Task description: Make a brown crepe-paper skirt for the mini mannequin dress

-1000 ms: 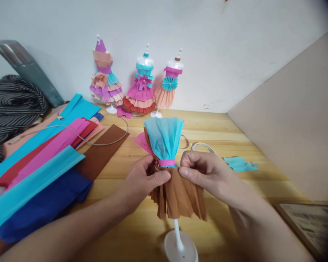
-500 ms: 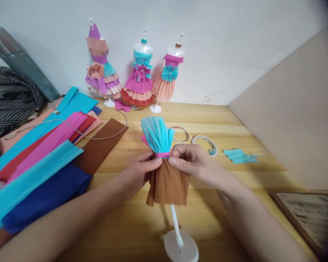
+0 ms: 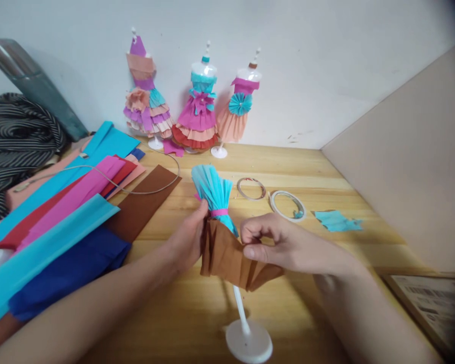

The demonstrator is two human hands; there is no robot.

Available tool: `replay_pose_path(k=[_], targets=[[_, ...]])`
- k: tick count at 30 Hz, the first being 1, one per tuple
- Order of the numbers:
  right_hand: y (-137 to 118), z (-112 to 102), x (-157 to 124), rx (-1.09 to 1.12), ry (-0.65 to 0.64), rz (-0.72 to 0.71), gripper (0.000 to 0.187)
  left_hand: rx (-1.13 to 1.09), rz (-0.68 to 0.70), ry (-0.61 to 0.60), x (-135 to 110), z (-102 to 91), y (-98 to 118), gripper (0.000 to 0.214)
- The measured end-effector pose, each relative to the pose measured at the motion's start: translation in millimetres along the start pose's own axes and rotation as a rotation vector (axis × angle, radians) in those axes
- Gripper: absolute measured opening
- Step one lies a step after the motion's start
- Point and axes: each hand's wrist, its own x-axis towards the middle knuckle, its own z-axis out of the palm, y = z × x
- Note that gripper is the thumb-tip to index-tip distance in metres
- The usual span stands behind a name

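Note:
A small mannequin on a white stand (image 3: 248,343) wears a pleated brown paper skirt (image 3: 231,258), a pink band at the waist and a cyan paper fan (image 3: 211,187) sticking up above it. My left hand (image 3: 187,237) grips the dress at the waist from the left, fingers wrapped behind the brown paper. My right hand (image 3: 278,242) pinches the brown skirt's right pleats between thumb and fingers, pulling them outward.
Strips of cyan, pink, red, brown and blue crepe paper (image 3: 60,217) lie at the left with a thin cord (image 3: 136,189). Three dressed mannequins (image 3: 197,111) stand by the wall. Two tape rolls (image 3: 288,205) and a cyan scrap (image 3: 337,221) lie at the right; a striped cloth (image 3: 15,136) at far left.
The dress has tilted left and turned. My right hand dropped from the pink waistband to the brown skirt's pleats and spread them to the right. My left hand stayed at the waist.

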Motion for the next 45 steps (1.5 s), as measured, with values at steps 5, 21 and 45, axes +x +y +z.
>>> replay_pose_path(k=[5,21,45], targets=[[-1.6,-8.7,-6.7,-0.114,-0.1,-0.061,0.027,-0.026,-0.133,0.054,-0.9,5.0,3.3,0.055],[-1.6,-18.4,-12.5,0.068,-0.001,-0.06,0.039,0.043,-0.031,0.076,1.6,-3.8,-3.9,0.037],[-6.7,-5.8,-15.3,-0.279,0.228,0.096,0.038,0.106,0.164,0.099,1.1,-2.3,-7.5,0.032]])
